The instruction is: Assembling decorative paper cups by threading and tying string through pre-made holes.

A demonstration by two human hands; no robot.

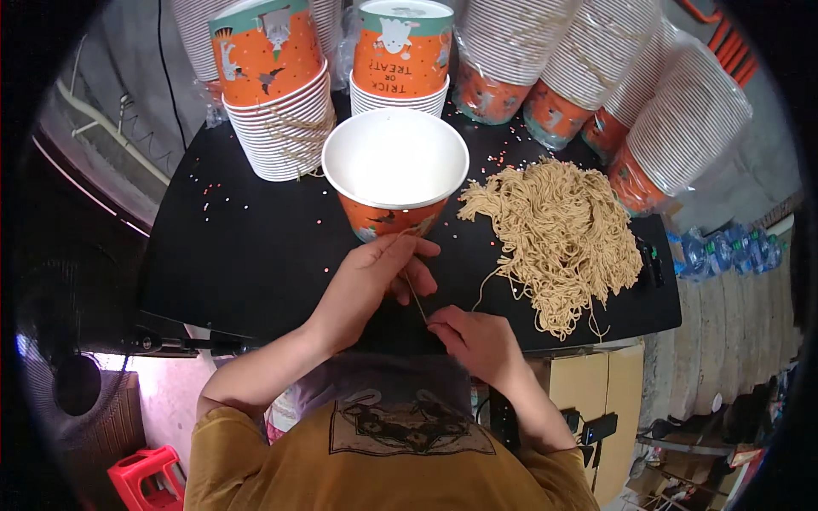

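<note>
A white-lined paper bucket (396,159) with an orange printed outside stands upright on the black table, its inside facing me. Right against its near side, my left hand (371,277) pinches a thin tan string (417,298) close to the bucket's wall. The string runs taut down to my right hand (479,342), whose fingers are closed on it near the table's front edge. Whether the string passes through the wall cannot be made out. To the right lies a big tangled heap of tan strings (562,238), some with loose ends trailing toward me.
Two stacks of upside-down orange buckets (273,128) (402,60) stand behind; strings hang on the left stack. Plastic-wrapped bucket stacks (682,119) line the back right. Small paper dots are scattered over the black table (239,264). A red stool (146,479) is on the floor, lower left.
</note>
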